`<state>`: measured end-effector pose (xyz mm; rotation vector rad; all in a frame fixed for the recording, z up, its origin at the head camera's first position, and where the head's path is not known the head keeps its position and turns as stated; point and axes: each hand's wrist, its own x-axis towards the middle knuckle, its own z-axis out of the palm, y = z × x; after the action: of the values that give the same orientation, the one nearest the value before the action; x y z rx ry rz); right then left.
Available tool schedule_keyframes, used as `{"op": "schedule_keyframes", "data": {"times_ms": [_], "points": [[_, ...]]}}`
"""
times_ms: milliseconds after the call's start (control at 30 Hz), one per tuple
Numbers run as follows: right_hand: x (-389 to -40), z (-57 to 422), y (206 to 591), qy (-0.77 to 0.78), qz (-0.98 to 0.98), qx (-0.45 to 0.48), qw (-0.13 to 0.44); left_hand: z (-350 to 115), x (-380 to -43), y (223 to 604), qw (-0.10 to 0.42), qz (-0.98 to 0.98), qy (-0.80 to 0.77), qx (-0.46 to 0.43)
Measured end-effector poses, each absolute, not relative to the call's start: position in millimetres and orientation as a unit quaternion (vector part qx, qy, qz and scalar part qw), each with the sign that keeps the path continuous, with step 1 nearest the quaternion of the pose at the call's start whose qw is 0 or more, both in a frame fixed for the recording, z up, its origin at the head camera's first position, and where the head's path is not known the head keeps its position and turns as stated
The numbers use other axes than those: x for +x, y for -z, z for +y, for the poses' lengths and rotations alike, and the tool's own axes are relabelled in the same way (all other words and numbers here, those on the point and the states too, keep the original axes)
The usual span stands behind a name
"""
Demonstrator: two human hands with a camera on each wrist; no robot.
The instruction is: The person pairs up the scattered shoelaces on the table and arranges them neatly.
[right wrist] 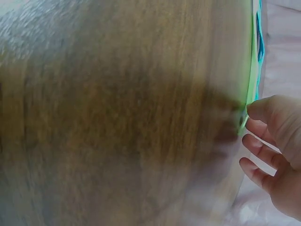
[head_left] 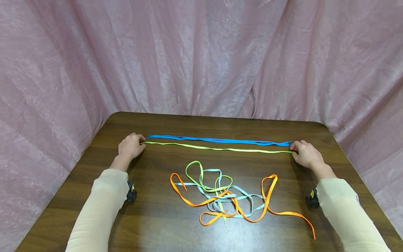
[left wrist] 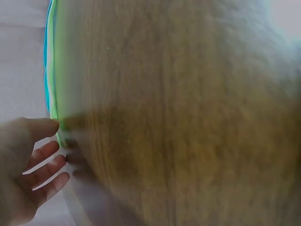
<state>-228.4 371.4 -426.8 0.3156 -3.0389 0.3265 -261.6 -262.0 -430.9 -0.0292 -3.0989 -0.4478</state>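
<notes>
A yellow-green shoelace stretches nearly straight across the table between both hands. My left hand pinches its left end between thumb and index finger; in the left wrist view the other fingers of that hand curve loosely. At the opposite end my right hand pinches the lace the same way, as the right wrist view shows with the thumb of the hand against it. Just behind lies a bundle of blue shoelaces, laid straight and parallel to the green one.
Nearer the front of the brown wooden table is a loose tangle of laces: an orange shoelace, a pale blue shoelace and a yellow-green shoelace. A pink curtain hangs behind the table's far edge.
</notes>
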Motion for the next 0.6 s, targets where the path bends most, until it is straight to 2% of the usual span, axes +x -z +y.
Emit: {"op": "schedule_keyframes", "data": {"times_ms": [267, 467, 600], "points": [[-221.8, 362.3, 415.0, -0.097, -0.988, 0.116, 0.041, -253.1, -252.6, 423.3, 0.018, -0.990, 0.134, -0.044], [-218.3, 347.3, 403.9, -0.091, -0.978, 0.164, 0.094, -239.6, -245.4, 418.0, 0.036, -0.987, 0.133, -0.080], [-216.0, 334.8, 397.1, -0.084, -0.971, 0.199, 0.102, -229.5, -242.2, 416.7, 0.046, -0.985, 0.131, -0.103]]}}
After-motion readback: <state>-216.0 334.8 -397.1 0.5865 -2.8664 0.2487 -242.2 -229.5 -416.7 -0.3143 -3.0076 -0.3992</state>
